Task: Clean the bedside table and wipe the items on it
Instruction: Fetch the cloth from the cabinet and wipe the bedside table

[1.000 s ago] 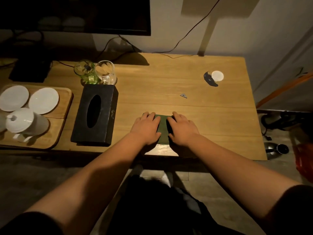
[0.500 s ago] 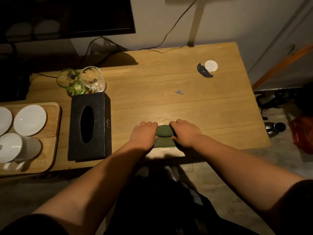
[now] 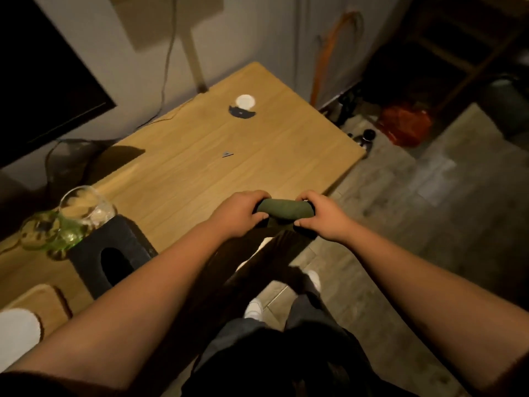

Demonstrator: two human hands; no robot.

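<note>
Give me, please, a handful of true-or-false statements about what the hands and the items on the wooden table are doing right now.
1. Both hands grip the green cloth. True: the left hand and right hand each hold an end.
2. The cloth lies spread flat on the table. False: it is bunched into a roll between the hands.
3. The glasses stand beside the black tissue box. True.
4. The white disc sits on the tissue box. False: it lies on the table's far part, by a dark crescent-shaped patch.
</note>
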